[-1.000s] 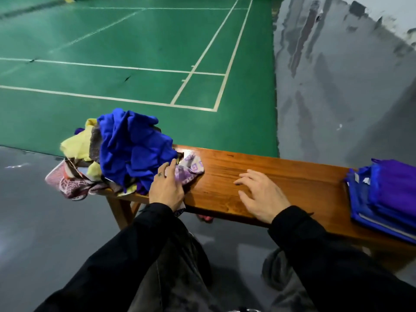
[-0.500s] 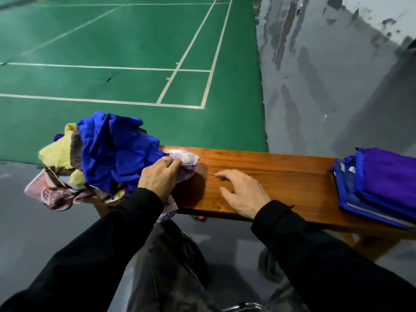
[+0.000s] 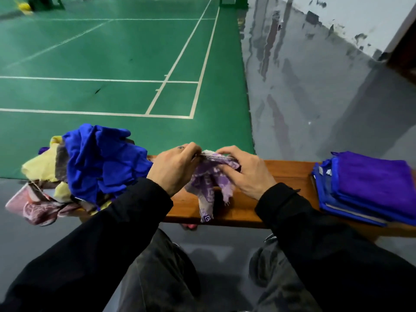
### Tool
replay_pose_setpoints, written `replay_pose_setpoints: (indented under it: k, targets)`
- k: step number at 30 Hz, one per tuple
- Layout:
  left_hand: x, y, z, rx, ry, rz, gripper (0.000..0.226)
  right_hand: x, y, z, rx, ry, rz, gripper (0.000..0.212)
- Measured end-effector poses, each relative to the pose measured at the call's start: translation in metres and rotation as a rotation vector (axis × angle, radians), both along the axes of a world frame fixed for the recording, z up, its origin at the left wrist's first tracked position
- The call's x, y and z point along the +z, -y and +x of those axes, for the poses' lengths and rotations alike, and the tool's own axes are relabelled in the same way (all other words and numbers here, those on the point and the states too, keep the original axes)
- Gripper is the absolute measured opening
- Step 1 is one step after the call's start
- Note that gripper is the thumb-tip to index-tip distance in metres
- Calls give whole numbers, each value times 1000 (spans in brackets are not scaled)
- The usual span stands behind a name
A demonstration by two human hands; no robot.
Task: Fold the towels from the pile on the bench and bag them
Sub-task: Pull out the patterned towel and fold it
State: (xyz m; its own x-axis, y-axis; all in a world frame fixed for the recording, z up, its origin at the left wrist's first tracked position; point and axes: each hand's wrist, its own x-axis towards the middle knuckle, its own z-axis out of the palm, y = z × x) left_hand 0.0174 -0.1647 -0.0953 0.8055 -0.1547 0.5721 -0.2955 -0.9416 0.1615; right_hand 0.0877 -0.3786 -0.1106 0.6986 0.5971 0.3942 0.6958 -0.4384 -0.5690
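**Two hands on one patterned towel, held by its hem above the bench**

Two hands share a single item. The left hand (image 3: pixel 174 168) and right hand (image 3: pixel 244 171) each pinch the top hem of a purple-and-white patterned towel (image 3: pixel 208 183), fingers curled over the edge, with a short run of stitched hem taut between them. The rest of the cloth hangs bunched and twisted, its lowest corner reaching past the front edge of the wooden bench (image 3: pixel 281 176).

Location of stock: the unfolded pile (image 3: pixel 85 167) sits on the left end of the bench, a blue cloth uppermost, with yellow, brown and pink pieces beneath; some pieces droop over the bench's end. At the right end lies a purple towel (image 3: pixel 373 179) folded flat on a blue bag (image 3: pixel 324 194), well apart from the hands.

Handling assessment: the towel appears light, limp and thin. It holds no shape and should drape wherever it is unsupported. Its lower edge looks frayed, so tugging there risks pulling threads. The stitched hem is the soundest hold; sliding both pinches outward to the two top corners should let the cloth fall open for folding. Slippage is unlikely given the woven surface.

Markings: the towel carries a repeating squared key motif. A small white tag shows on the blue bag, too small to read. No legible brand or writing is found.
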Motion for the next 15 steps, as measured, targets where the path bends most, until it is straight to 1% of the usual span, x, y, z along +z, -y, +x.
replay_pose_setpoints:
  k: [2,4,6,7,8,10,12,14,15]
  targets:
    - [7,8,2,18,-19,-23,25,4,7,3,-114,188,15,20]
    - [16,17,5,35,-52,-24,28,9,15,6,-176,356,25,17]
    - [24,24,9,40,-30,22,27,14,23,10,-166,483,52,16]
    - [29,27,11,35,-27,17,28,17,27,12,-155,536,81,15]
    - [33,30,11,30,-52,-27,28,20,31,12,-143,561,111,15]
    - [37,37,15,19,-135,-168,20,28,36,10,-126,497,140,14]
    - [33,39,21,36,-208,-232,14,32,39,10,-127,355,105,14]
    - [31,38,27,74,-201,-254,19,28,44,17,-146,226,7,16]
    - [31,36,30,91,-148,-276,20,23,48,23,-165,193,-72,17]
